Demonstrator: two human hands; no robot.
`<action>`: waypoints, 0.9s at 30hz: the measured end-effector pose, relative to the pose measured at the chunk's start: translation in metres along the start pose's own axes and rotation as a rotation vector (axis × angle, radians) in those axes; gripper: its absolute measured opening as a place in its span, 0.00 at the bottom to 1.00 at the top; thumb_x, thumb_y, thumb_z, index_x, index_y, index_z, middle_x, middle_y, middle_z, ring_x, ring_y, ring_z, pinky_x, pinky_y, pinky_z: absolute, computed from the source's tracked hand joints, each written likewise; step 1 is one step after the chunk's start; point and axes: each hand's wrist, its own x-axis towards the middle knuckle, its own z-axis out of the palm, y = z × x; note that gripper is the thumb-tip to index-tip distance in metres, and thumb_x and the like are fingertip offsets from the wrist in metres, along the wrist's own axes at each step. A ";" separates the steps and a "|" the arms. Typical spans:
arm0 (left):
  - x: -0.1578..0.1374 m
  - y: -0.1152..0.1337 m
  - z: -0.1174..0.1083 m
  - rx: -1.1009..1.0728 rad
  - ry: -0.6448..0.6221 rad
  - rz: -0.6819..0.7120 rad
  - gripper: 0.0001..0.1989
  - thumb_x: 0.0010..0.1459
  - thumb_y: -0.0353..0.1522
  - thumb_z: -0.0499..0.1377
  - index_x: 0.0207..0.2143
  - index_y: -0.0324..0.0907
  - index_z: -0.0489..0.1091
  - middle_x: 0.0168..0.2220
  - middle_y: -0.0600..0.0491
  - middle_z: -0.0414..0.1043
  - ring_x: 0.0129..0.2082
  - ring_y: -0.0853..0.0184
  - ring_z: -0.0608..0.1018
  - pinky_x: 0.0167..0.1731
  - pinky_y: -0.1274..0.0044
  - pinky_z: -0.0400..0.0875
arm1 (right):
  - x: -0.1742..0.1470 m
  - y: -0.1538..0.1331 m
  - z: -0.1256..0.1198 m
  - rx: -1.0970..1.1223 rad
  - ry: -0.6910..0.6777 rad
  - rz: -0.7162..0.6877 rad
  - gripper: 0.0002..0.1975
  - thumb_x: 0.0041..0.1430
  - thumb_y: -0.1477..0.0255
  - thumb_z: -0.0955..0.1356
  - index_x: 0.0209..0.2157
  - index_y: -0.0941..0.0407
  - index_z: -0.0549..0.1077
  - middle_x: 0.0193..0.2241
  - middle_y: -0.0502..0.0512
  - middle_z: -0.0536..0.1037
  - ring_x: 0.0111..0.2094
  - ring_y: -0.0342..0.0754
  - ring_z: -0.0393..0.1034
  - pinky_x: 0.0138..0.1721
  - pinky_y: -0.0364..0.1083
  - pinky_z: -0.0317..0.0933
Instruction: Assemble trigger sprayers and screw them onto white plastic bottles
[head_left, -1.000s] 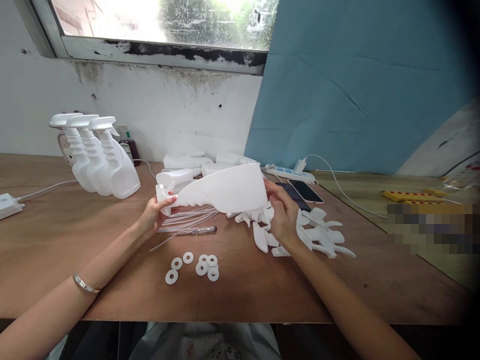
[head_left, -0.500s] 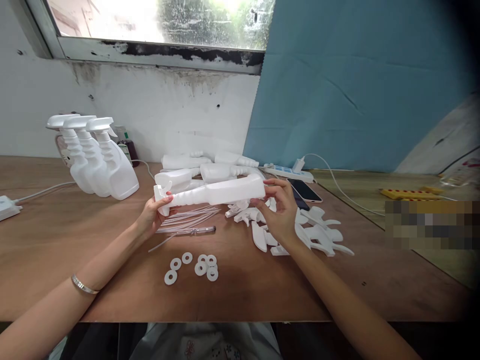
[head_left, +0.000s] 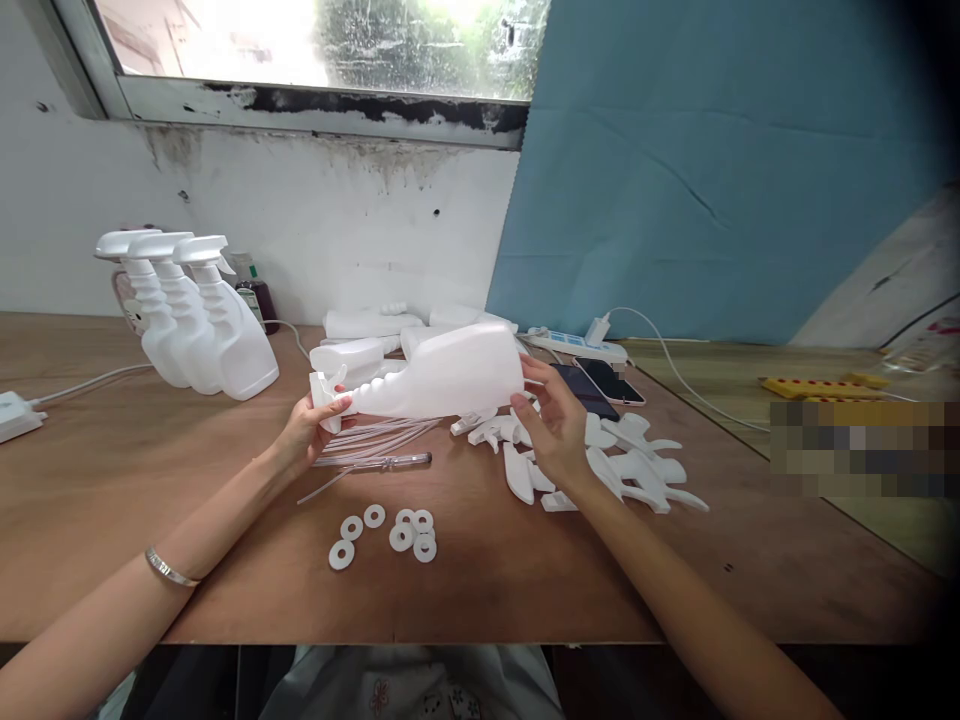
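A white spray bottle [head_left: 457,375] lies sideways in the air above the table, its ribbed neck to the left and its base to the right. My left hand [head_left: 309,430] is closed round the trigger head end, thumb on the neck. At the base, my right hand [head_left: 553,415] grips the bottle's end between thumb and fingers. Below it lie thin white tubes [head_left: 390,438] and a clear pen-like stick [head_left: 394,462]. Several white ring washers [head_left: 402,538] rest nearer the table edge. White trigger sprayer heads [head_left: 637,465] are piled beside my right wrist.
Three assembled spray bottles [head_left: 244,345] stand at the left, near a dark bottle [head_left: 262,300]. More white bottles [head_left: 360,324] lie along the back. A power strip [head_left: 581,346] with a cable and phones [head_left: 607,381] are at the back right. The brown table [head_left: 480,610] ends close to my body.
The bottle has turned about its length, so its broad side now faces me instead of its narrow edge. My right hand has shifted slightly at the base; the left stays at the head.
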 end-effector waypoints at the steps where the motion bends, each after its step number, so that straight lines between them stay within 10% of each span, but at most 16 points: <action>1: 0.000 0.000 0.000 -0.006 -0.003 -0.002 0.14 0.41 0.23 0.63 0.32 0.36 0.65 0.29 0.53 0.70 0.26 0.70 0.75 0.24 0.81 0.74 | 0.000 0.000 0.000 -0.015 -0.012 -0.017 0.15 0.55 0.67 0.64 0.45 0.52 0.66 0.51 0.57 0.65 0.53 0.54 0.58 0.47 0.54 0.60; 13: 0.000 0.001 0.000 -0.032 -0.003 -0.013 0.12 0.42 0.25 0.63 0.32 0.37 0.66 0.30 0.53 0.70 0.26 0.70 0.74 0.25 0.80 0.74 | -0.001 0.002 -0.002 -0.214 0.034 -0.090 0.16 0.52 0.66 0.66 0.44 0.52 0.67 0.32 0.53 0.66 0.30 0.47 0.61 0.31 0.48 0.60; 27: 0.000 0.000 0.001 -0.005 -0.017 -0.012 0.13 0.42 0.26 0.64 0.32 0.37 0.66 0.29 0.53 0.69 0.25 0.71 0.74 0.25 0.81 0.75 | -0.002 -0.006 0.004 -0.080 0.083 -0.049 0.13 0.49 0.67 0.68 0.32 0.53 0.58 0.49 0.60 0.66 0.53 0.55 0.58 0.51 0.59 0.53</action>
